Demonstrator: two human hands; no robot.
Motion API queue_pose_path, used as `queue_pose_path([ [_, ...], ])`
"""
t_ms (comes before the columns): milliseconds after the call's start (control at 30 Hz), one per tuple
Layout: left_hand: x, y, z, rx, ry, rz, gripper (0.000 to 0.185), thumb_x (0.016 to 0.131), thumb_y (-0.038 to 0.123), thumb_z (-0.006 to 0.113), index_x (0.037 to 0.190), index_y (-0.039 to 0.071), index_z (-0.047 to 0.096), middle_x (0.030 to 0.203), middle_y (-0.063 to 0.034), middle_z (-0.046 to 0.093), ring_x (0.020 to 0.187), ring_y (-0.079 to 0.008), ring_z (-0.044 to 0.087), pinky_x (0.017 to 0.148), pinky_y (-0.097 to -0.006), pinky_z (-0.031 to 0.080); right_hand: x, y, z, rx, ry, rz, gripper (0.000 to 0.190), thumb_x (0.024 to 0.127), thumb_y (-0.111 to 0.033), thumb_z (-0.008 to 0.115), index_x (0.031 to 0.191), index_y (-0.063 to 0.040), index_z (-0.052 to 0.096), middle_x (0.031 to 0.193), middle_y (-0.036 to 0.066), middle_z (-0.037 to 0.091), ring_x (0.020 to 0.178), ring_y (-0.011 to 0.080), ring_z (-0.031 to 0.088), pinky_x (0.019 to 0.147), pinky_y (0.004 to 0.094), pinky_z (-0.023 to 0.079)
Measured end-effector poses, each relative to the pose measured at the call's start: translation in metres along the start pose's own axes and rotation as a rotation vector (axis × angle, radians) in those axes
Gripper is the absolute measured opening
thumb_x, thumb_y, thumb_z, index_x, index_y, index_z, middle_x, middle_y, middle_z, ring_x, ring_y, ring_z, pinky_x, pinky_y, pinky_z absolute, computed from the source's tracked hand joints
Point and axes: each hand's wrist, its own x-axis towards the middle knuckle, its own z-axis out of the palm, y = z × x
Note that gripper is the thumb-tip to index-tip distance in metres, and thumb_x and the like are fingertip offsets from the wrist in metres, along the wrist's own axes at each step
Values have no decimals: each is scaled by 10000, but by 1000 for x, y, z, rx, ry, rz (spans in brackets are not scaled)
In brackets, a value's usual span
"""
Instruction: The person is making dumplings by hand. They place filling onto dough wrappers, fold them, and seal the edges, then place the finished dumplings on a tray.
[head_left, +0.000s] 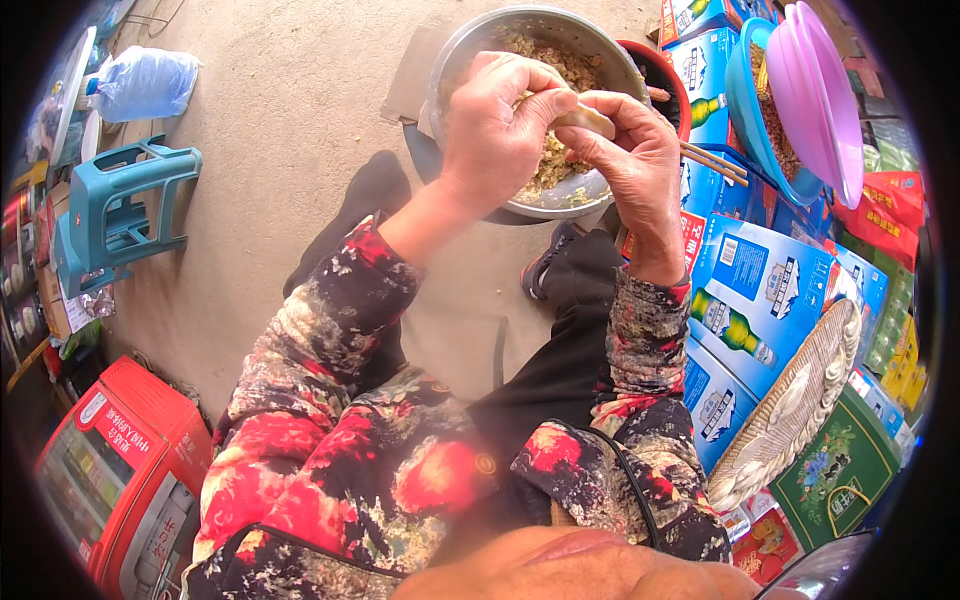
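Observation:
Both of my hands pinch a pale folded dumpling (587, 120) between them, over a large metal bowl (574, 208). My left hand (499, 124) grips its left end with thumb and forefinger. At the other end, my right hand (626, 154) presses the dough edge between thumb and fingers. Below the hands, chopped dumpling filling (551, 176) lies in the bowl, partly hidden by them. A pair of wooden chopsticks (712, 161) sticks out past the bowl's right side, behind my right hand.
Blue beer cartons (750, 292) are stacked at the right. A round wicker tray (795, 405) with dumplings along its rim leans there. Above are a blue basin (739, 112) and pink basins (817, 105). A red bucket (684, 105) stands behind the bowl; a teal plastic stool (127, 202) is left.

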Motion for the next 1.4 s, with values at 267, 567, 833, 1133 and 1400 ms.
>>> queue_pose_path([
  [267,7,2,-2,30,-59,148,59,873,52,683,849,15,722,923,-64,716,970,-197,611,886,-322,487,-2,-2,1,-3,21,16,213,878,-80,743,1074,0,712,940,15,721,809,48,632,707,195,503],
  [567,6,1,0,-24,6,56,63,873,67,690,857,16,725,921,-61,714,973,-186,617,897,-314,486,0,-1,-1,69,-10,18,206,891,-85,730,1076,4,714,977,19,719,846,62,640,749,213,510],
  [833,-4,-1,7,-165,17,-214,124,942,111,656,938,9,726,934,-36,710,869,-85,631,775,-249,517,1,4,7,129,4,-44,228,907,-88,716,1114,2,687,1004,23,715,891,74,646,795,226,514],
  [1133,0,13,3,-424,-15,-449,144,948,138,671,951,6,729,874,-19,709,792,-72,636,720,-231,520,-1,2,5,23,-45,0,218,905,-80,709,1102,10,688,973,42,727,882,89,662,816,242,523],
  [1400,3,15,1,-517,-43,-453,161,954,146,660,988,0,720,887,-45,715,786,-88,660,717,-236,537,-1,2,7,82,-31,-5,224,917,-115,714,1098,14,694,979,44,727,879,90,661,813,242,518],
])
